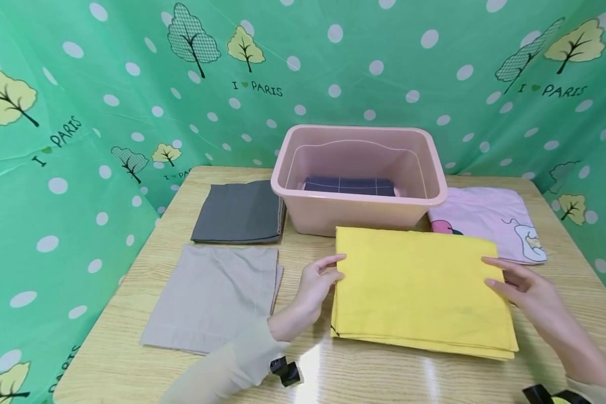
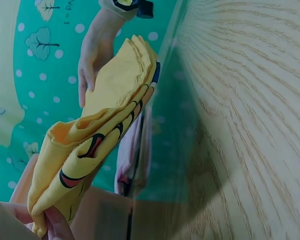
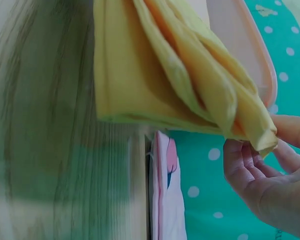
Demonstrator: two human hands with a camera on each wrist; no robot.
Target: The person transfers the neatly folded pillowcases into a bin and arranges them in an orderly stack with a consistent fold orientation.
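Left hand (image 1: 310, 289), right hand (image 1: 532, 289): fingers (image 1: 330, 260) pinching opposite ends of folded yellow cloth (image 1: 419, 286), held over bench (image 1: 108, 359), nearer its right edge. Pink bin (image 1: 353, 214) toward back edge; green dotted curtain (image 1: 333, 67) behind.

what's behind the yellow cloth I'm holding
In the head view, behind the yellow cloth: the pink bin and, right of it, a printed pink cloth. The yellow cloth hides part of the bin's lower front edge and the pink cloth's near left corner, so those can't be seen.
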